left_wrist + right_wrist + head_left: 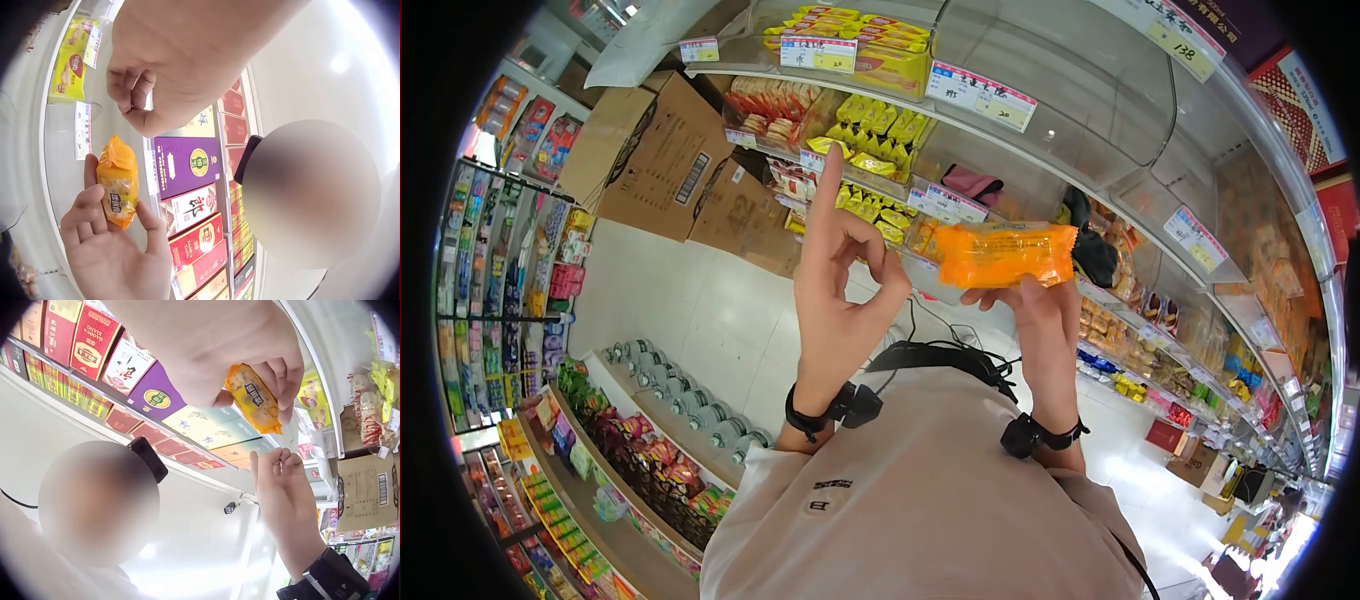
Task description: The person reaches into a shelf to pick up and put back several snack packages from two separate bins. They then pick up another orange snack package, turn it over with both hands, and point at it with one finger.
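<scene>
My right hand [1045,312] holds a snack pack [1006,256] in a shiny orange wrapper, with the thumb on its near edge. In the right wrist view, pale pieces show through a clear part of the snack pack [253,399], beside a dark blue label. To the left of it, my left hand [845,285] is raised apart from the pack. Its index finger points up, while the thumb meets the other curled fingers in a ring. The left wrist view shows those fingertips [139,94] close to the thumb, with nothing visible between them.
Clear-fronted shelves [1050,130] with price tags curve ahead and to the right, holding yellow snack packs [870,135]. Cardboard boxes [665,155] stand at the left end. Behind on the left, a low shelf holds glass jars [690,400]. Boxed goods [187,162] line another shelf.
</scene>
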`<state>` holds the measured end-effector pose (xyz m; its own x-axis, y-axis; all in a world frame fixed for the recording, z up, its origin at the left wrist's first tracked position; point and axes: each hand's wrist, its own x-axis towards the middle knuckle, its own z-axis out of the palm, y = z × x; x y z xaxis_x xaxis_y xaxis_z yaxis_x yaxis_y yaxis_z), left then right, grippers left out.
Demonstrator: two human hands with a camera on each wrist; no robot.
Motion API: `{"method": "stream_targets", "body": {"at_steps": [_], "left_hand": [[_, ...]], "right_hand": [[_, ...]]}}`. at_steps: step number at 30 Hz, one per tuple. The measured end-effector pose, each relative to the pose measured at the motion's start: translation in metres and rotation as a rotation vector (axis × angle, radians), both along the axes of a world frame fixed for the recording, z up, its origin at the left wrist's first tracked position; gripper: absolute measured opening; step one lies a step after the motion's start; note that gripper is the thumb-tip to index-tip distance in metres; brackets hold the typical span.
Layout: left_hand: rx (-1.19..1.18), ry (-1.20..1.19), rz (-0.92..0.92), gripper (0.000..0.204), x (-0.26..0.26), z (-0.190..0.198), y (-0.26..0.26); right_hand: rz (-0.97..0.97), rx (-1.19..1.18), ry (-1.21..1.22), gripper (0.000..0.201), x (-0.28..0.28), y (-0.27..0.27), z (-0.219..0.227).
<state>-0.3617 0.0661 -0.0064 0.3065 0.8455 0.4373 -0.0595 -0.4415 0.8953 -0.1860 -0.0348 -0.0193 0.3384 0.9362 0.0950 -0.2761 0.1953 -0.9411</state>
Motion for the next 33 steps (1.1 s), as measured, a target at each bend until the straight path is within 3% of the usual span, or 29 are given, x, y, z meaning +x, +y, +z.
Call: {"method": "stream_targets", "body": {"at_steps": [7,10,15,18,22,26,33], "left_hand": [[0.08,-0.051,-0.064,0.099,-0.005,-0.001,0.011],[0.01,-0.124,-0.006,0.101,0.009,0.009,0.006],[0.132,-0.052,-0.059,0.103,0.008,0.005,0.013],[0.218,0.012,-0.01,0.102,0.013,0.005,0.014],[0.194,0.076,-0.095,0.096,0.01,0.01,0.012],[0.344,0.218,-0.095,0.094,0.012,0.007,0.014],[0.181,-0.054,-0.103,0.083,0.025,0.009,0.002]], "right_hand": [[-0.059,-0.009,-0.005,0.041,-0.006,0.003,0.006],[-0.084,-0.002,-0.014,0.041,-0.003,-0.001,0.007],[-0.053,-0.042,-0.034,0.048,0.009,-0.006,0.005],[-0.112,-0.001,0.01,0.041,0.006,-0.004,0.007],[-0.087,0.009,0.011,0.041,0.011,-0.005,0.006],[-0.074,0.018,0.005,0.042,0.017,-0.008,0.002],[-0.062,-0.019,-0.007,0.046,0.022,-0.014,0.001]]}}
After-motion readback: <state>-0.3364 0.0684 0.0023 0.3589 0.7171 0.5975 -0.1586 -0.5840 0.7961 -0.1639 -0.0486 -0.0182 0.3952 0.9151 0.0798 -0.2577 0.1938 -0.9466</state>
